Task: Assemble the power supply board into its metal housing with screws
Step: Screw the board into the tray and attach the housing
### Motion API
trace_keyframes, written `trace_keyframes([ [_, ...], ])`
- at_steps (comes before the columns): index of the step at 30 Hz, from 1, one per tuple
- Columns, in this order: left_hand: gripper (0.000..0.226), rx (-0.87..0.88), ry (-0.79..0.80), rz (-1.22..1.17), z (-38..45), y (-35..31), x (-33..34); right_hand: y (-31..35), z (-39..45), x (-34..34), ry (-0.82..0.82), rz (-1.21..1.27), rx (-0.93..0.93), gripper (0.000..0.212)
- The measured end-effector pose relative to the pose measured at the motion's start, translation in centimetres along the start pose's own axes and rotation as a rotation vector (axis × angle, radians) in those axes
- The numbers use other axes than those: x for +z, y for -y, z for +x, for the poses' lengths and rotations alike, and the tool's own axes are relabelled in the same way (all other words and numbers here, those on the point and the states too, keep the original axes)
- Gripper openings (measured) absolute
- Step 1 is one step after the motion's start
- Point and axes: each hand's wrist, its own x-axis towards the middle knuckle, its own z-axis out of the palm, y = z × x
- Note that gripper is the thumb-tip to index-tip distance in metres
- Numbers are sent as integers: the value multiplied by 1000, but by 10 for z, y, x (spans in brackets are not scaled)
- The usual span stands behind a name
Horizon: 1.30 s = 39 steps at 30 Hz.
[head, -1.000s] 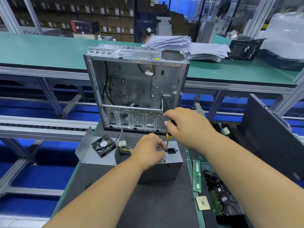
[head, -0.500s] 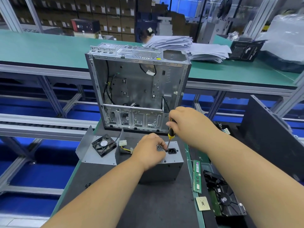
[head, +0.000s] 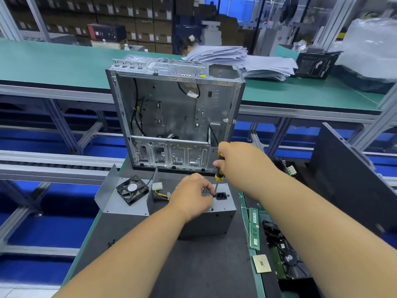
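We hold a yellow-and-black screwdriver in our right hand, its long axis nearly upright, leaning slightly left, tip down at a small screw beside the black power socket. That socket sits in the top face of the grey sheet-metal power supply housing, a boxy shape on the dark mat of the counter, directly beneath both hands. Our left hand rests on the housing, its fingertips pinching at the screw; a black square fan lies on the folded metal cover to the left.
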Motion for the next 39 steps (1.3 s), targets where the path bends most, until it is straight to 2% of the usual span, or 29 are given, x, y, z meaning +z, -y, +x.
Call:
trace_keyframes([
  [7, 19, 0, 6, 15, -1, 0, 0, 16, 3, 7, -12, -58, 91, 18],
  [12, 21, 4, 8, 23, -2, 1, 1, 18, 1, 9, -35, -88, 105, 17],
  [15, 22, -2, -2, -9, -4, 0, 0, 15, -1, 8, -63, -24, 67, 15],
  [18, 38, -25, -69, -24, -7, -1, 1, 0, -11, 8, -120, 148, 76, 20],
  [21, 59, -56, -59, 27, -12, -3, 0, -27, -27, 12, -203, 387, 237, 15],
  [23, 61, -71, 4, 119, -11, -5, -1, -45, -35, 20, -262, 797, 445, 13],
  [25, 55, -82, 82, 216, -8, -10, -4, -58, -41, 27, -254, 1197, 617, 12],
  [27, 47, -116, 157, 225, -5, -13, -9, -65, -45, 34, -158, 1372, 690, 11],
  [31, 26, -181, 219, 140, -2, -18, -24, -61, -52, 45, 8, 1567, 762, 22],
  [33, 16, -178, 232, 173, -1, -21, -27, -58, -56, 51, 45, 1623, 725, 31],
  [39, 18, -177, 201, 169, -7, -27, -22, -67, -62, 68, 43, 1598, 599, 35],
])
